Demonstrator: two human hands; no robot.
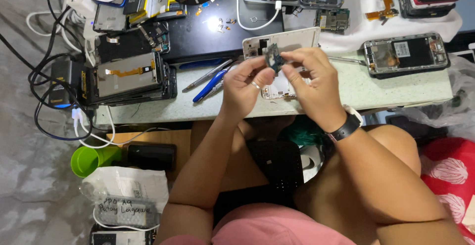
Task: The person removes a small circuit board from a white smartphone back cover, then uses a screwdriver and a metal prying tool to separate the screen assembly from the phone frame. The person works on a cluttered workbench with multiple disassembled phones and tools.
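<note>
Circuit board [275,59] already out, pinched between left hand [243,84] and right hand [309,84] fingertips (white phone shell [297,40] at twelve o'clock, stripped).

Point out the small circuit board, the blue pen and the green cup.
small circuit board [275,60], head view, its middle between the fingertips.
blue pen [210,86], head view, mid-barrel.
green cup [89,160], head view, its side wall.

From my seat I see 2 bare forearms with no sleeves. My left hand [245,84] wears 1 thin silver ring on a finger. My right hand [311,87] has a black wristband [345,128] with a white piece at its edge. Pink cloth covers my front, and my knees are bare.
</note>
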